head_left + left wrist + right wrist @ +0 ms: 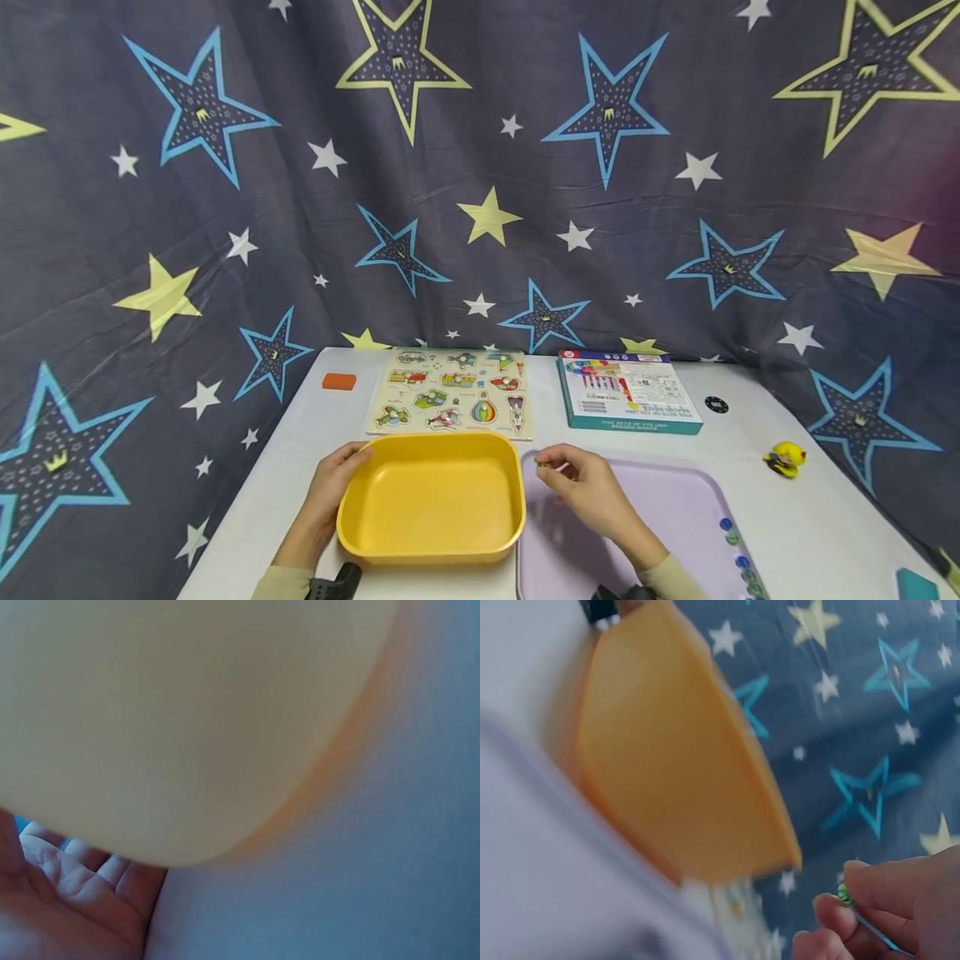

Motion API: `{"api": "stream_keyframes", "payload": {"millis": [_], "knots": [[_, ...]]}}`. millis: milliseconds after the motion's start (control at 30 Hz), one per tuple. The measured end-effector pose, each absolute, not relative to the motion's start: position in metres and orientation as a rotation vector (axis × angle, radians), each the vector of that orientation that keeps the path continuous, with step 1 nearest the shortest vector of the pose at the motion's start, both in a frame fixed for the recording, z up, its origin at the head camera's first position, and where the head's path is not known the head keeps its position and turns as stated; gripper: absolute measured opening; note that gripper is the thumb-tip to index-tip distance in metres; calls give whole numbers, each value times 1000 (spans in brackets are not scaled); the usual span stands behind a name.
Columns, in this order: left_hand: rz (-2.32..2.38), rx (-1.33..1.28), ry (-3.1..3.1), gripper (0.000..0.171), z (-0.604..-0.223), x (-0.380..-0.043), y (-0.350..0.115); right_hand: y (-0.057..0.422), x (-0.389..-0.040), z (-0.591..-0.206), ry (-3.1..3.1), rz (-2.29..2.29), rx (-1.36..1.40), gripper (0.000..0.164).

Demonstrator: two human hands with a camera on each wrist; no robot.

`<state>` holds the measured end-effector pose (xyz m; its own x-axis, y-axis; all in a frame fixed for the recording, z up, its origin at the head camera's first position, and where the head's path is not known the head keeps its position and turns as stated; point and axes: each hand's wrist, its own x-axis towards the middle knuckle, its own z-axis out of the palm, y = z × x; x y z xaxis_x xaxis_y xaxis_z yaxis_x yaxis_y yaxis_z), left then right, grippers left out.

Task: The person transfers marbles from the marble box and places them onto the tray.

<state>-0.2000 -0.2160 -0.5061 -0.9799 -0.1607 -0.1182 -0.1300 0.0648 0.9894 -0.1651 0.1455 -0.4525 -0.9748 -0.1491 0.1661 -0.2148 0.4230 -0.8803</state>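
A yellow plastic tub stands on the white table in front of me. My left hand holds it at its left side, with fingertips at the far left corner of the rim. In the left wrist view the tub's wall covers part of that hand. My right hand is just right of the tub, above a lilac tray. Between its thumb and index finger it pinches a small green marble, mostly hidden by the fingertips. Several blue and green marbles lie along the tray's right edge.
Behind the tub lies a wooden picture puzzle board, with an orange block to its left. A boxed set lies at the back right. Beyond it are a black disc and a yellow duck toy. A star-patterned curtain hangs behind.
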Motion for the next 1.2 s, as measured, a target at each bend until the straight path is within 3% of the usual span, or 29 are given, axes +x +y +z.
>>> {"api": "stream_keyframes", "payload": {"millis": [433, 700, 933, 1200], "knots": [[-2171, 302, -2252, 49, -505, -201, -214, 222, -160, -498, -2655, 1389, -136, 19], [-2145, 283, -2285, 45, -507, -201, -212, 226, -158, -515, -2788, 1020, -54, 11], [-2123, 261, -2305, 50, -506, -204, -213, 225, -160, -513, -2758, 992, -47, 15], [-1808, 80, -2615, 63, -486, -197, -229, 226, -159, -476, -2646, 1024, 47, 17]]}}
